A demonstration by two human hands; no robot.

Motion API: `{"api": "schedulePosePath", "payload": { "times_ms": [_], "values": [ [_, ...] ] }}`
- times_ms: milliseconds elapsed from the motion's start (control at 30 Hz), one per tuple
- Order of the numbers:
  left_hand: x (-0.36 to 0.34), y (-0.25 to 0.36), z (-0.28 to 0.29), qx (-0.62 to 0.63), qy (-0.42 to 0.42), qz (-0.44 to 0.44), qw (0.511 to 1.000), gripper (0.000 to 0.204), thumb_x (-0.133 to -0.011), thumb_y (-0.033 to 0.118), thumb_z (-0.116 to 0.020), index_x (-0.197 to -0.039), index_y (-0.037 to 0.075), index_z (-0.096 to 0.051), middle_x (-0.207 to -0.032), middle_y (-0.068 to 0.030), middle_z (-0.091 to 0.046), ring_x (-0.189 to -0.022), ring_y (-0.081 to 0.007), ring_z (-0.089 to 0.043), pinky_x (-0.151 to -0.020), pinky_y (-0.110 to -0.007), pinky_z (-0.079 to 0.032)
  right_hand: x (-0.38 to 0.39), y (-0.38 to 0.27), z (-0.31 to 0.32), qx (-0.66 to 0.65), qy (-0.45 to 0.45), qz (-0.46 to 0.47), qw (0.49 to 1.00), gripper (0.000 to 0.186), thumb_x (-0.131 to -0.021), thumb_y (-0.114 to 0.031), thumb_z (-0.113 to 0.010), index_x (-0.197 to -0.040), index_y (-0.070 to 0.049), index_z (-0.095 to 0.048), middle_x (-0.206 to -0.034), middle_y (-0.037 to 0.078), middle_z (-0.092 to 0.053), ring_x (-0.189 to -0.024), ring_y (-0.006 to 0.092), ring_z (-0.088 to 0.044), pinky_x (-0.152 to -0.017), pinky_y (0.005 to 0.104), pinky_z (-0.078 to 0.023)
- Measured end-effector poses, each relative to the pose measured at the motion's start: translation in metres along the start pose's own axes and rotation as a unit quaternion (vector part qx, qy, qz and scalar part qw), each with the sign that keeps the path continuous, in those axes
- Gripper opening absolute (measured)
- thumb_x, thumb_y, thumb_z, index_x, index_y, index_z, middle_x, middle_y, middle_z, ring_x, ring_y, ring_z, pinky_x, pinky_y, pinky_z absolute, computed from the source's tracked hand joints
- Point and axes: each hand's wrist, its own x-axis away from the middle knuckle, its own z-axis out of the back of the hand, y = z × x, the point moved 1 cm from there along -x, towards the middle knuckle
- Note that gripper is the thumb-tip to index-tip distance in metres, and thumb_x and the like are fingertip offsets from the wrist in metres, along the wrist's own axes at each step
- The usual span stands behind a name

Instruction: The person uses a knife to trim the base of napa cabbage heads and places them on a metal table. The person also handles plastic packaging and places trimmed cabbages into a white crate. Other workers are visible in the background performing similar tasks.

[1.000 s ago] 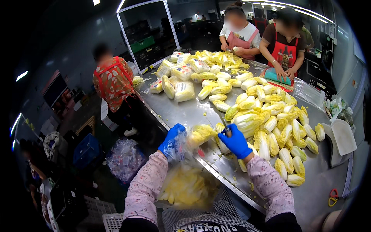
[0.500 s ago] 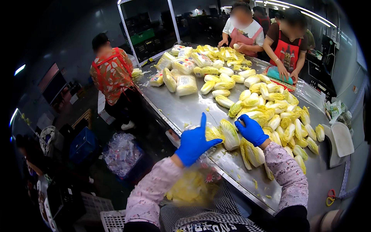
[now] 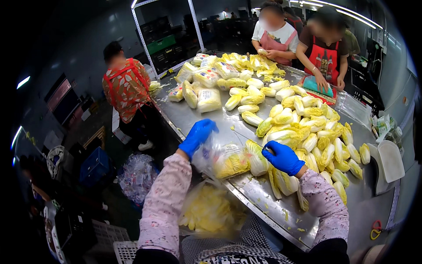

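Metal table (image 3: 226,121) | right hand (image 3: 285,159) | knife (image 3: 241,134): axis diagonal, tip forward-left

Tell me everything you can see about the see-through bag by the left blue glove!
The bag looks like thin, clear, shiny plastic with some coloured printing. It bulges with yellow-and-white cabbage and lies on its side at the near edge of the metal table. Wrinkly, loose plastic at its left end reaches up to the gloved left hand; blur hides the exact grip. Another cabbage sits right by its other end.
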Motion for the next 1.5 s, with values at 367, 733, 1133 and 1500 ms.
{"api": "schedulePosePath", "payload": {
  "times_ms": [367, 733, 1133, 1500],
  "values": [
    [0.004, 0.012, -0.052, -0.511, -0.202, 0.008, 0.835, 0.037, -0.072, 0.036, -0.062, -0.087, 0.003, -0.068, -0.086, -0.0211, -0.065, -0.080, -0.0372, -0.064, -0.072, -0.042, -0.051, 0.005, -0.016, -0.014, -0.024, -0.025, 0.030, 0.999, 0.032, -0.088, -0.036, -0.057, -0.099, -0.006, -0.059, -0.085, 0.020, -0.063, -0.080, 0.0389, -0.061, -0.069, 0.0429, -0.048],
    [0.032, -0.047, -0.036, -0.047, 0.041, -0.033, 0.998, 0.030, -0.084, 0.021, -0.056, -0.105, 0.000, -0.062, -0.097, -0.0143, -0.065, -0.089, -0.0215, -0.062, -0.082, -0.031, -0.047, 0.015, 0.016, -0.003, -0.105, 0.012, -0.007, 0.994, 0.031, -0.089, -0.035, -0.058, -0.099, -0.005, -0.058, -0.079, 0.018, -0.064, -0.070, 0.0318, -0.063, -0.065, 0.0378, -0.049],
    [0.042, -0.005, -0.064, 0.118, 0.019, 0.128, 0.985, 0.039, -0.092, 0.035, -0.055, -0.102, -0.002, -0.064, -0.093, -0.0021, -0.064, -0.084, -0.0095, -0.053, -0.078, -0.026, -0.045, 0.016, -0.009, 0.023, -0.029, -0.021, 0.031, 0.999, 0.025, -0.087, -0.032, -0.059, -0.096, -0.009, -0.060, -0.081, 0.016, -0.062, -0.072, 0.0328, -0.062, -0.064, 0.0378, -0.050],
    [0.050, 0.037, -0.071, -0.159, 0.111, -0.181, 0.964, 0.024, -0.087, 0.028, -0.063, -0.080, 0.005, -0.064, -0.076, -0.0156, -0.061, -0.068, -0.0347, -0.059, -0.061, -0.038, -0.047, 0.022, -0.025, 0.068, 0.228, -0.076, 0.206, 0.949, 0.014, -0.082, -0.026, -0.062, -0.085, -0.012, -0.059, -0.076, 0.010, -0.060, -0.068, 0.0298, -0.060, -0.057, 0.0390, -0.048]
  ]
}}
